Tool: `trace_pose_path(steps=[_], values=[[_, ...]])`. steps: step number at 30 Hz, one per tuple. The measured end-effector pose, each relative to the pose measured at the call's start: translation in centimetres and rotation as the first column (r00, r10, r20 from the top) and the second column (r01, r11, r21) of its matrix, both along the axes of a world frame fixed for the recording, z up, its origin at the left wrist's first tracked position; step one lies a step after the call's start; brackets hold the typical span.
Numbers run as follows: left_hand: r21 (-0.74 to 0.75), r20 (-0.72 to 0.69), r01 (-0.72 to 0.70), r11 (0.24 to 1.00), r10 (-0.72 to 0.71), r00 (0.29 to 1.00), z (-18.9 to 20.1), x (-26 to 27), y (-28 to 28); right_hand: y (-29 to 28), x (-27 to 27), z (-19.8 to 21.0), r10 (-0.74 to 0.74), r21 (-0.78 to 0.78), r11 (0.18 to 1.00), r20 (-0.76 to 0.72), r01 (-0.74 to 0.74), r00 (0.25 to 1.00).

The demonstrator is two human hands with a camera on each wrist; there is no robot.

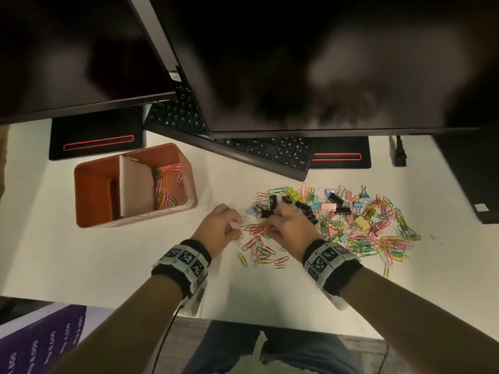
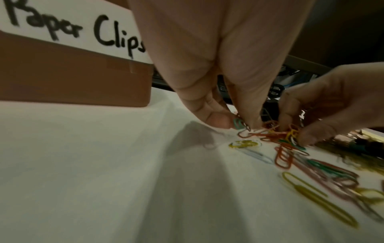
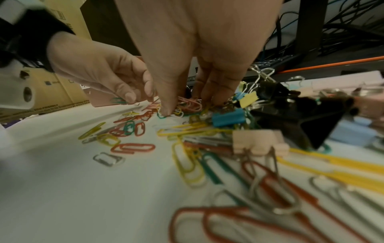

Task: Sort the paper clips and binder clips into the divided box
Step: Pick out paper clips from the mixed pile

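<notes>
White desk [image 1: 108, 265]: paper clips [image 1: 259, 233] between both hands

Colourful paper clips [image 1: 378, 238] and binder clips [image 1: 334, 203] heaped right of brown divided box [image 1: 94, 195].

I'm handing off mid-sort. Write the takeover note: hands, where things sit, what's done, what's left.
Left hand pinches a teal paper clip at the pile's near-left edge.
Right hand has its fingers down in the mixed pile; firm grip unclear.
Divided box stands left of the pile. Its right compartment, labelled Paper Clips, holds some paper clips; the left looks empty.
Left to do: most paper clips and all binder clips.
</notes>
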State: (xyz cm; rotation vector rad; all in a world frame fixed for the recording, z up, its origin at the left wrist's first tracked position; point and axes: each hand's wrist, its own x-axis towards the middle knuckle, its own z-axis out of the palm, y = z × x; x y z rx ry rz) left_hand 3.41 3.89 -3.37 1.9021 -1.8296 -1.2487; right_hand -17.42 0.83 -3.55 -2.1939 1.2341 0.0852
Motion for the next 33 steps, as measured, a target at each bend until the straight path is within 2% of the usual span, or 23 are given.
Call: trace_pose_path(steps=[7, 15, 26, 29, 33], values=[[0.104, -0.019, 0.123, 0.987, -0.121, 0.992, 0.0, -2.3, 0.7, -0.4, 0.4, -0.1, -0.011, 0.016, 1.0, 0.039, 0.01, 0.999], [-0.1, 0.072, 0.014, 0.995, -0.007, 0.997, -1.1, -2.9, 0.4, -1.1, 0.1, 0.9, -0.011, 0.078, 0.997, 0.065, 0.006, 0.998], [-0.136, 0.182, 0.058, 0.989, -0.033, 0.983, -1.1, -3.0, 0.3, -1.9, -1.6, 2.0, -0.053, 0.111, 0.993, 0.07, 0.045, 0.996], [-0.103, 0.206, 0.059, 0.993, -0.037, 0.978, -0.8, -3.0, 0.1, -1.8, -1.6, 2.0, -0.048, 0.11, 0.993, 0.068, 0.041, 0.997], [-0.016, 0.219, -0.017, 1.0, 0.02, 0.976, -0.3, -3.3, -0.7, -1.5, -1.6, 1.9, -0.053, 0.111, 0.993, 0.054, 0.047, 0.997]])
